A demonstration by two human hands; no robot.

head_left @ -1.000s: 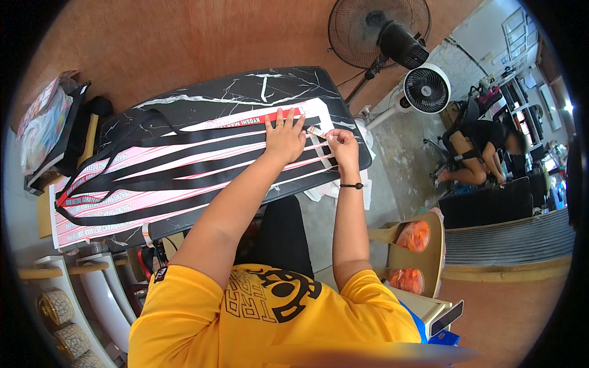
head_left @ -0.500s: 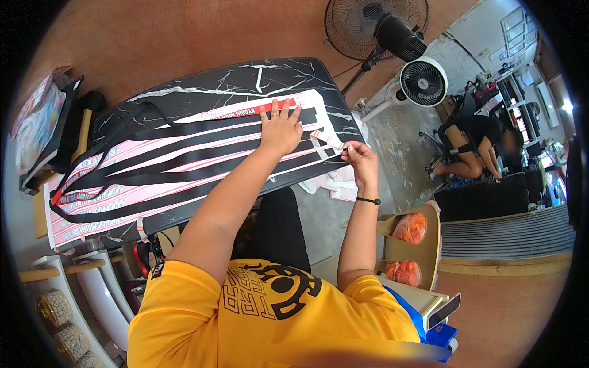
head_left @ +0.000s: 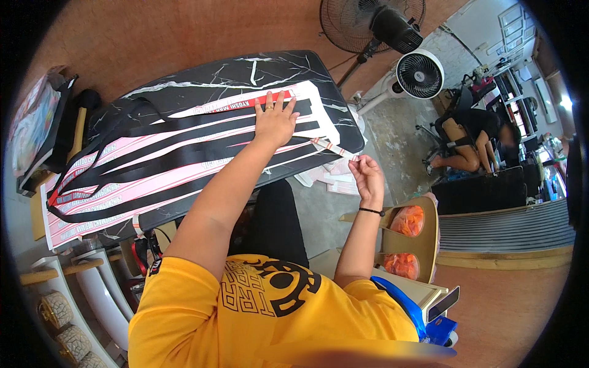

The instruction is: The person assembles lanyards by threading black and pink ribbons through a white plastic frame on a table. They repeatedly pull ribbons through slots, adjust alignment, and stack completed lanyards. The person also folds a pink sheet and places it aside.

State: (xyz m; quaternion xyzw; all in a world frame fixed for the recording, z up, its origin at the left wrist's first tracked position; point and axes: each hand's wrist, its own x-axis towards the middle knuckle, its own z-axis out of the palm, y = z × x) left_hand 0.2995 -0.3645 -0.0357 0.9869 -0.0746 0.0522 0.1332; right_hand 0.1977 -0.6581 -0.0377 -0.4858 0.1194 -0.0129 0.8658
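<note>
My left hand (head_left: pixel 275 124) lies flat with fingers spread, pressing on black ribbons (head_left: pixel 165 158) and on the printed pink-and-white sheet (head_left: pixel 76 228) beneath them. A red ribbon (head_left: pixel 248 102) with white lettering shows along the sheet's far edge. My right hand (head_left: pixel 370 179) is closed in a pinch on the end of a narrow white strip with red marks (head_left: pixel 331 146). That strip stretches from the sheet's right end out past the table's edge. At the left, the ribbons gather and loop over one another.
The black marble-patterned table (head_left: pixel 215 75) carries the work. Two fans stand beyond it, one black (head_left: pixel 392 30) and one white (head_left: pixel 419 75). Paper scraps (head_left: pixel 331 178) lie below the table's edge. A tan shelf (head_left: pixel 417 239) holds orange bundles. Another person (head_left: pixel 475 135) sits at the right.
My right hand has moved right and nearer me, drawing the crumpled strip out straight. My left hand stays flat on the ribbons.
</note>
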